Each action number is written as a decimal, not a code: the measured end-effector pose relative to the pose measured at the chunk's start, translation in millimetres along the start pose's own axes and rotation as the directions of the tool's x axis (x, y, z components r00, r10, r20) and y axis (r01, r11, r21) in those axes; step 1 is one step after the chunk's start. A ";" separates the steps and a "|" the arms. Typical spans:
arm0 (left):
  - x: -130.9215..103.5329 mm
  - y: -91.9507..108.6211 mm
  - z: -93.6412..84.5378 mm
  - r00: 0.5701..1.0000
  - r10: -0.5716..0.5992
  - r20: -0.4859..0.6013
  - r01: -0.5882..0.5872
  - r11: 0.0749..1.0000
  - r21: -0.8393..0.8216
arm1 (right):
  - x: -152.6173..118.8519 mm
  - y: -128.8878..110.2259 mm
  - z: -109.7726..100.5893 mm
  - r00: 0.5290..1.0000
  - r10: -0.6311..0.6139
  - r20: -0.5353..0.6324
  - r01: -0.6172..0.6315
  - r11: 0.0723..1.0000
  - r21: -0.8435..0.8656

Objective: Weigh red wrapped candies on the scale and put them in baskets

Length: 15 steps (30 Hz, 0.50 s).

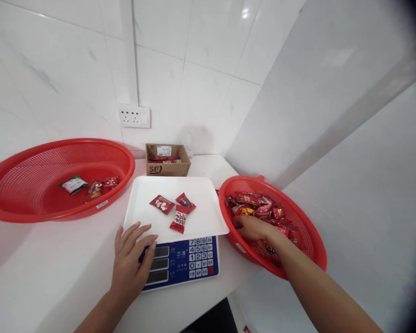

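Note:
My left hand [133,256] has its fingers spread at the near left corner of a white tray [204,196], partly covering a blue-panelled digital scale [180,266]. The tray sits on top of the scale. Three small red snack packets lie on it: a dark red one [162,204], one with a dark picture [185,202] and one with white lettering [179,219]. To the right, my right hand [251,227] reaches into a red plastic basket [317,240] holding many red-wrapped packets [265,203]. Its fingertips are hidden among them, so whether it grips one does not show.
A second red basket [38,213] on the left holds a white-and-green packet [74,185] and several red ones. Behind the tray stands an open cardboard box [168,169] with red packets inside. A socket [134,116] is on the tiled wall. The white table's [55,263] front edge runs below the scale.

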<state>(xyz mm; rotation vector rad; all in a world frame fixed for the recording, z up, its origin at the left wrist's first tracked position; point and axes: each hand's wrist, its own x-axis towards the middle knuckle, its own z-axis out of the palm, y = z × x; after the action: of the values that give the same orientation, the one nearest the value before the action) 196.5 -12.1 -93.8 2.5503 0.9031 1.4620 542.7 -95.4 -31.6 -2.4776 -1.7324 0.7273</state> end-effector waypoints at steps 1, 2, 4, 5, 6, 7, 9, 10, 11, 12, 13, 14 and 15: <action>0.0 -0.1 0.0 1.000 0.001 -0.001 -0.001 1.000 0.000 | 1.6 0.0 -1.2 1.000 -0.020 -0.011 0.020 0.999 0.028; -0.1 -0.2 -0.1 1.000 0.001 -0.003 -0.001 1.000 0.000 | 3.1 0.2 -2.3 0.999 -0.039 -0.033 0.041 0.998 0.058; 0.0 -0.3 0.0 1.000 -0.003 -0.003 0.003 1.000 -0.001 | 5.8 1.4 -4.2 0.993 -0.062 -0.102 0.074 0.990 0.119; 0.0 -0.3 0.1 1.000 -0.008 -0.003 0.008 1.000 -0.003 | 6.7 2.4 -5.2 0.988 -0.064 -0.142 0.086 0.985 0.150; 0.0 -0.2 0.2 1.000 -0.014 -0.003 0.014 1.000 -0.006 | 7.5 3.6 -6.2 0.981 -0.062 -0.183 0.096 0.979 0.181; 0.0 -0.2 0.4 1.000 -0.019 -0.002 0.019 1.000 -0.009 | 8.0 5.0 -7.3 0.973 -0.054 -0.224 0.103 0.972 0.211; 0.1 -0.1 0.8 1.000 -0.023 -0.003 0.023 1.000 -0.014 | 8.5 7.8 -10.2 0.951 -0.024 -0.307 0.111 0.956 0.270; 0.1 -0.1 0.9 1.000 -0.024 -0.003 0.024 1.000 -0.015 | 8.5 9.0 -11.9 0.937 -0.002 -0.348 0.114 0.947 0.300; 0.1 -0.1 1.0 1.000 -0.025 -0.003 0.025 1.000 -0.015 | 8.2 10.0 -13.8 0.921 0.024 -0.388 0.114 0.937 0.329; 0.2 -0.1 1.1 1.000 -0.026 -0.003 0.026 1.000 -0.016 | 7.6 10.5 -15.8 0.904 0.054 -0.425 0.113 0.927 0.359; 0.2 -0.1 1.1 1.000 -0.028 -0.002 0.028 0.999 -0.017 | 6.5 10.4 -17.9 0.884 0.087 -0.459 0.112 0.915 0.388; 0.1 -0.1 1.0 1.000 -0.030 -0.002 0.030 0.999 -0.019 | 5.0 9.5 -20.0 0.864 0.120 -0.489 0.112 0.902 0.418; 0.0 -0.2 0.8 0.999 -0.034 -0.002 0.034 0.999 -0.020 | 2.8 7.7 -22.3 0.843 0.152 -0.515 0.112 0.888 0.446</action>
<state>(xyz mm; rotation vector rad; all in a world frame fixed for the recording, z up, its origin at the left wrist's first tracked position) 197.1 -11.8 -94.3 2.5077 0.9228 1.4572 559.0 -90.6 -15.0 -2.0884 -1.1619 0.3272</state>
